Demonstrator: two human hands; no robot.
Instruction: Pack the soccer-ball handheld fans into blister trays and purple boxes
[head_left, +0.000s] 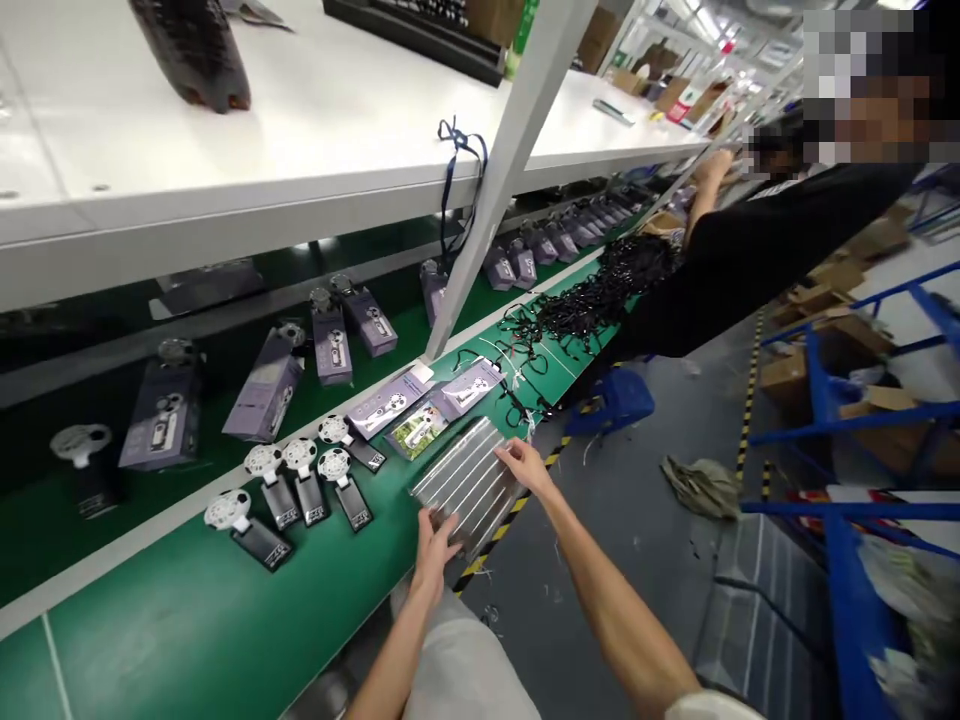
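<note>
A stack of clear plastic bags (466, 482) lies at the front edge of the green workbench (187, 610). My left hand (433, 543) rests on the stack's near end, fingers spread and pressing down. My right hand (523, 463) touches the stack's right edge with its fingers pinched at it. To the left of the stack, several small handheld fans (300, 485) with white round heads and black handles lie in a loose row. Just behind the stack lie flat purple cartons and a printed leaflet (418, 430).
Purple product boxes (266, 385) stand along the darker conveyor belt behind. A slanted white post (499, 170) rises from the bench to the white shelf above. A pile of black lanyards (600, 290) lies further right, where another person in black leans. Blue stool (611, 400) and blue racks stand on the floor.
</note>
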